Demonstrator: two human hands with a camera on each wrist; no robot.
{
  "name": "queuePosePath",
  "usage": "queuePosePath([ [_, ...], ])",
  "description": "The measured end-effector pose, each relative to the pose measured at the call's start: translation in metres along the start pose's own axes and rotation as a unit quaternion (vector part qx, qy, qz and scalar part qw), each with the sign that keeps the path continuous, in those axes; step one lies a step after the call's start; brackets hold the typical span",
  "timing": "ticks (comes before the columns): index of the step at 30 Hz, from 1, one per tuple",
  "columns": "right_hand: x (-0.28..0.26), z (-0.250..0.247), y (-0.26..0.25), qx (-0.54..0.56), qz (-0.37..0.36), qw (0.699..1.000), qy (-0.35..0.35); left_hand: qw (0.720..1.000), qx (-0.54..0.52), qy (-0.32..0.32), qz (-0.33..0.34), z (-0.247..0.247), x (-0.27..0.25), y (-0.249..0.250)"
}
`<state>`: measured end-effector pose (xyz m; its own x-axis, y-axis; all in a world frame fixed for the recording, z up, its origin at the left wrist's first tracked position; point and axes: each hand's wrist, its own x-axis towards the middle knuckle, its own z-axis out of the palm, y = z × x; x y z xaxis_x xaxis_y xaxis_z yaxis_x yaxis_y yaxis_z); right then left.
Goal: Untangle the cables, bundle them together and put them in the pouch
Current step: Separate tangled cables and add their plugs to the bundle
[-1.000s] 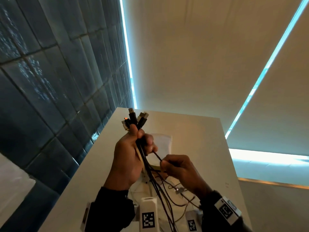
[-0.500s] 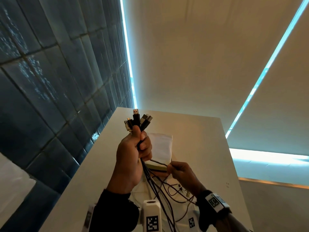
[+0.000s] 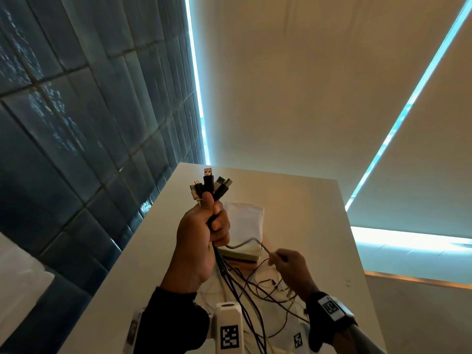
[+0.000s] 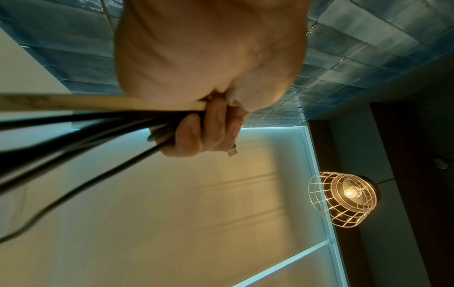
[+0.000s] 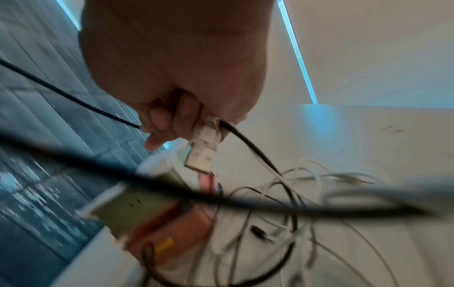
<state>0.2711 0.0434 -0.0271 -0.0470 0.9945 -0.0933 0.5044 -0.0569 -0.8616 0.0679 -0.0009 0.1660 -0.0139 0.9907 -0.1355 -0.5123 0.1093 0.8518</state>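
My left hand (image 3: 213, 221) is raised above the white table (image 3: 306, 205) and grips a bundle of mostly black cables (image 3: 229, 282) just below their plugs (image 3: 209, 183), which fan out above the fist. The left wrist view shows its fingers (image 4: 196, 134) curled round the cable bundle (image 4: 86, 120). Lower right, my right hand (image 3: 274, 259) pinches one thin dark cable (image 3: 245, 244) that runs across to the left fist. In the right wrist view the right hand (image 5: 176, 124) also holds a white USB plug (image 5: 200, 153). A white pouch (image 3: 245, 221) lies flat behind the hands.
Loose white and dark cables (image 5: 294, 203) lie tangled on the table under the hands. A green and an orange flat item (image 5: 147, 213) are stacked by the pouch. Dark blue tiles (image 3: 76, 149) line the wall on the left. A wire-cage lamp (image 4: 343, 198) hangs overhead.
My left hand has lifted the plug bundle slightly. My right hand has moved right and down, away from the left, drawing a dark cable out sideways.
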Motion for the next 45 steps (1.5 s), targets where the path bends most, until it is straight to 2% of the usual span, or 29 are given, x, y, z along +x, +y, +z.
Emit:
queuePosePath([
  [2,0.001,-0.009,-0.028,0.044,-0.026,0.998,0.041,1.000,0.015,0.013,-0.009,-0.002,0.003,-0.002],
  [5,-0.007,-0.023,-0.082,0.134,-0.102,0.985,0.044,0.998,0.035,0.032,-0.027,-0.002,0.006,-0.008],
  [7,-0.017,-0.030,-0.115,0.172,-0.158,0.972,0.016,0.997,0.046,0.047,-0.031,0.000,0.007,-0.010],
  [10,-0.033,-0.033,-0.147,0.247,-0.203,0.945,-0.074,0.994,0.064,0.088,-0.003,0.001,0.009,-0.013],
  [13,-0.040,-0.032,-0.154,0.317,-0.187,0.917,-0.152,0.991,0.073,0.110,0.024,0.001,0.010,-0.013],
  [17,-0.037,-0.027,-0.151,0.406,-0.104,0.871,-0.257,0.993,0.085,0.075,0.021,0.005,0.007,-0.012],
  [19,-0.032,-0.022,-0.142,0.425,-0.049,0.863,-0.268,0.998,0.046,0.035,0.010,0.009,0.005,-0.011],
  [21,-0.027,-0.017,-0.131,0.432,-0.027,0.861,-0.266,1.000,0.003,0.002,0.000,0.010,0.003,-0.011],
  [24,-0.019,-0.008,-0.118,0.401,-0.028,0.878,-0.259,0.998,-0.060,-0.025,-0.003,0.009,0.004,-0.008],
  [27,-0.016,-0.002,-0.101,0.319,-0.048,0.920,-0.222,0.992,-0.113,-0.064,-0.004,0.004,0.006,-0.003],
  [29,-0.017,-0.002,-0.090,0.284,-0.049,0.938,-0.193,0.991,-0.116,-0.070,-0.003,0.003,0.005,-0.004],
  [38,-0.009,0.011,-0.069,0.242,-0.044,0.961,-0.129,0.990,-0.131,-0.059,0.007,-0.002,0.009,-0.008],
  [42,0.001,0.016,-0.031,0.085,-0.048,0.992,-0.086,0.987,-0.151,-0.054,0.007,-0.005,0.009,-0.006],
  [45,-0.001,0.016,-0.007,0.025,-0.018,0.997,-0.071,0.987,-0.155,-0.039,0.005,-0.008,0.009,-0.005],
])
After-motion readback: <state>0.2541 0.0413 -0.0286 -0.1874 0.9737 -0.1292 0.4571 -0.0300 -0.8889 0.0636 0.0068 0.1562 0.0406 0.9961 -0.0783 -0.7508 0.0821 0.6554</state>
